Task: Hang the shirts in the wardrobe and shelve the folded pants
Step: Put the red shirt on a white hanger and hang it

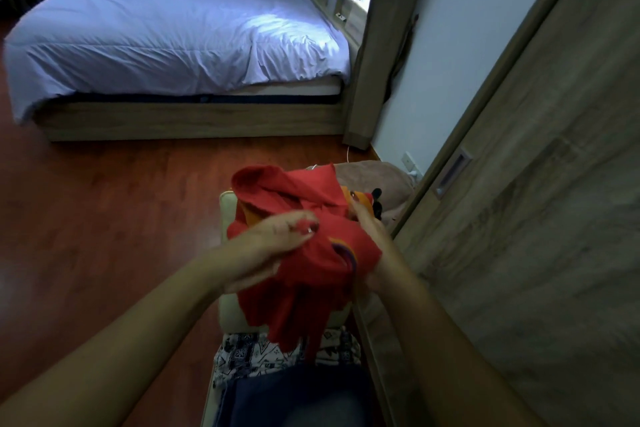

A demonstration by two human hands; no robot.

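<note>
Red shirt [298, 281] hangs bunched, length running downward.

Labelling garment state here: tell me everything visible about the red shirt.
The red shirt looks like soft fabric, bunched and crumpled, with a small multicoloured mark near its middle. Both hands hold it up: the left hand grips its left side, the right hand its right edge. Its lower part hangs over patterned cloth. At its top shows something orange; unclear what.

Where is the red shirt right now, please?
The red shirt sits centre in the head view, gripped by the left hand and right hand, beside the wooden door.
</note>
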